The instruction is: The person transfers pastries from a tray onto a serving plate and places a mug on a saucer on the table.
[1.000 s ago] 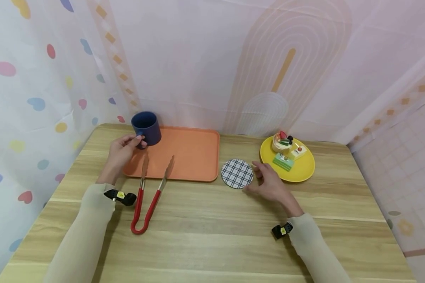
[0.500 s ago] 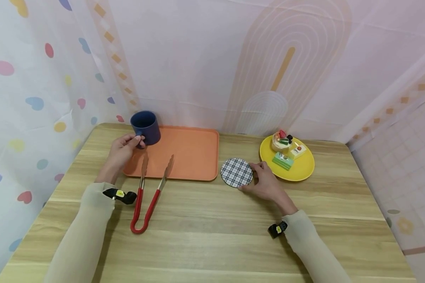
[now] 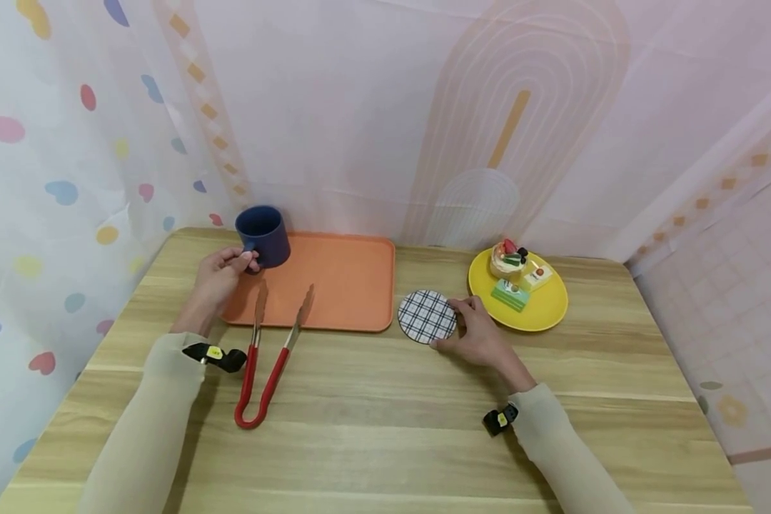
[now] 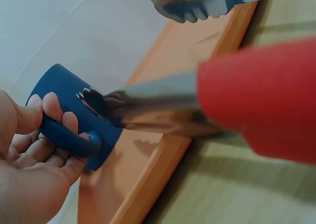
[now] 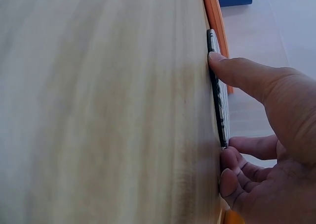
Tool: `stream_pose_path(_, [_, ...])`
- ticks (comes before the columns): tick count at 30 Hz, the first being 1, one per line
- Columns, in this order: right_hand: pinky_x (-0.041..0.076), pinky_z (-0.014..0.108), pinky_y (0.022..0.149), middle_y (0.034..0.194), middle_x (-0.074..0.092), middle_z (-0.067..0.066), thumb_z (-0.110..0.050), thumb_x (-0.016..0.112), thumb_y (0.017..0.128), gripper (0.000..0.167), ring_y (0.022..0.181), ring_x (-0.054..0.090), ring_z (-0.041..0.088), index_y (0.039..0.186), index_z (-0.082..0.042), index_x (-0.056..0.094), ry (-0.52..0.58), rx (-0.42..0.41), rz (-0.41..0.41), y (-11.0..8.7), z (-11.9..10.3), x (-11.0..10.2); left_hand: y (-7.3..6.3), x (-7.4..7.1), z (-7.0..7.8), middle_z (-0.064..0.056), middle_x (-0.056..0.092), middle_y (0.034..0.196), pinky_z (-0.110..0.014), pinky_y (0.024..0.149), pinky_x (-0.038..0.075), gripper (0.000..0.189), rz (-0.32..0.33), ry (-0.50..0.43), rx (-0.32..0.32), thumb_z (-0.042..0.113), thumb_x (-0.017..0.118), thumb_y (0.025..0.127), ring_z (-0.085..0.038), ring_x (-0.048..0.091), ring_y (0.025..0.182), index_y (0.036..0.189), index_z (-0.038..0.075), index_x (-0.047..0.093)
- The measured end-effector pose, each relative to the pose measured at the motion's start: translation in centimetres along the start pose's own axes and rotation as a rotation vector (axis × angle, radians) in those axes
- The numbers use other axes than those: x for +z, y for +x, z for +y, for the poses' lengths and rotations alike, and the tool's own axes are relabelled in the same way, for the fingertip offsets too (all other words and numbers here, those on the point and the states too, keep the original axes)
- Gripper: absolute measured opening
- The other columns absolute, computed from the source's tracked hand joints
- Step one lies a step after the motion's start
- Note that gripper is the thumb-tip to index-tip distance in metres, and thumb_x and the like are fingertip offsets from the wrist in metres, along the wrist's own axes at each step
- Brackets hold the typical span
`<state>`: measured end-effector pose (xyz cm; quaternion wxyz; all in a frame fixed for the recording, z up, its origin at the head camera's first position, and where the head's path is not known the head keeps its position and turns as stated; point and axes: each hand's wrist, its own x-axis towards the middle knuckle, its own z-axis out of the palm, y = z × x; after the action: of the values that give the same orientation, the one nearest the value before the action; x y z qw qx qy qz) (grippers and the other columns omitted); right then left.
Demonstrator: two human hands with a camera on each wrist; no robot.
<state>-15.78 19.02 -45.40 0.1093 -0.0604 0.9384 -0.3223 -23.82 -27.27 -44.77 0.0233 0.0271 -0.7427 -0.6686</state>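
Note:
A dark blue mug (image 3: 266, 239) is at the back left corner of the orange tray (image 3: 353, 285), upright. My left hand (image 3: 221, 275) holds the mug by its handle (image 4: 71, 137), fingers curled through and round it. Over to the right, my right hand (image 3: 478, 335) pinches the rim of a round checkered coaster (image 3: 427, 316) between thumb and fingers. In the right wrist view the coaster (image 5: 219, 93) shows edge-on, close to the tabletop; whether it is lifted at all I cannot tell.
Red-handled tongs (image 3: 249, 385) lie spread, their metal tips over the tray's front edge, close to my left wrist. A yellow plate (image 3: 549, 310) with several small cakes (image 3: 507, 260) stands right of the coaster. A patterned cloth backdrop (image 3: 334, 107) rises behind the wooden table (image 3: 373, 428).
My right hand has moved a little left, and its thumb and fingers have closed on the coaster's rim. The left hand stays on the mug handle.

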Motion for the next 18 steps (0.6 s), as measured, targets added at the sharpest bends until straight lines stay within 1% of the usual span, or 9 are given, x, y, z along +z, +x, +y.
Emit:
stream_pose_path(1, [0.045, 0.049, 0.108, 0.138, 0.042, 0.014, -0.039, 0.087, 0.081, 0.093, 0.122, 0.050, 0.029, 0.154, -0.006, 0.041, 0.005, 0.004, -0.002, 0.01, -0.03, 0.01, 0.00, -0.04, 0.02, 0.018, 0.067, 0.078, -0.010, 0.086, 0.044, 0.023, -0.001, -0.005, -0.006, 0.023, 0.054, 0.107, 0.002, 0.063, 0.088, 0.110, 0.001, 0.059])
stream_pose_path(4, [0.045, 0.049, 0.108, 0.139, 0.041, 0.015, -0.039, 0.087, 0.081, 0.092, 0.122, 0.050, 0.029, 0.154, -0.006, 0.041, 0.008, 0.009, -0.005, 0.01, -0.07, 0.06, -0.06, -0.07, 0.12, 0.016, 0.068, 0.076, -0.010, 0.087, 0.044, 0.019, 0.008, -0.068, -0.018, 0.020, 0.056, 0.106, 0.001, 0.064, 0.086, 0.108, 0.002, 0.061])
stream_pose_path(7, [0.045, 0.048, 0.108, 0.138, 0.041, 0.015, -0.038, 0.088, 0.081, 0.092, 0.122, 0.050, 0.029, 0.154, -0.006, 0.042, 0.018, 0.013, -0.006, -0.04, -0.14, 0.13, -0.11, -0.03, 0.18, 0.014, 0.068, 0.076, -0.011, 0.087, 0.044, 0.015, 0.020, -0.111, -0.026, 0.018, 0.058, 0.105, 0.000, 0.064, 0.084, 0.104, 0.004, 0.063])
stream_pose_path(10, [0.046, 0.048, 0.107, 0.138, 0.042, 0.015, -0.037, 0.087, 0.081, 0.091, 0.121, 0.051, 0.029, 0.154, -0.006, 0.042, 0.012, 0.008, -0.005, -0.11, -0.13, 0.19, -0.16, 0.09, 0.38, 0.014, 0.069, 0.076, -0.012, 0.087, 0.044, 0.013, 0.026, -0.120, -0.038, 0.018, 0.059, 0.104, -0.001, 0.064, 0.085, 0.104, 0.006, 0.064])
stream_pose_path(11, [0.046, 0.048, 0.107, 0.138, 0.042, 0.014, -0.037, 0.088, 0.081, 0.091, 0.121, 0.051, 0.029, 0.154, -0.006, 0.042, 0.015, 0.010, -0.004, -0.12, -0.12, 0.19, -0.16, 0.13, 0.44, 0.014, 0.069, 0.076, -0.012, 0.087, 0.044, 0.013, 0.022, -0.106, -0.040, 0.018, 0.058, 0.105, -0.001, 0.064, 0.085, 0.104, 0.006, 0.064])
stream_pose_path(14, [0.046, 0.048, 0.107, 0.138, 0.043, 0.014, -0.038, 0.087, 0.081, 0.091, 0.121, 0.051, 0.028, 0.153, -0.006, 0.043, 0.012, 0.006, 0.000, -0.15, -0.09, 0.14, -0.17, 0.26, 0.66, 0.014, 0.069, 0.076, -0.012, 0.087, 0.045, 0.016, 0.006, -0.086, -0.043, 0.019, 0.058, 0.105, -0.001, 0.065, 0.086, 0.107, 0.004, 0.064])
stream_pose_path(18, [0.047, 0.048, 0.106, 0.137, 0.043, 0.014, -0.038, 0.087, 0.081, 0.091, 0.121, 0.051, 0.028, 0.153, -0.006, 0.043, 0.012, 0.001, 0.002, -0.09, -0.10, 0.03, -0.14, 0.27, 0.77, 0.013, 0.070, 0.075, -0.013, 0.087, 0.046, 0.017, -0.015, -0.110, -0.040, 0.018, 0.057, 0.105, -0.001, 0.067, 0.086, 0.109, 0.002, 0.063])
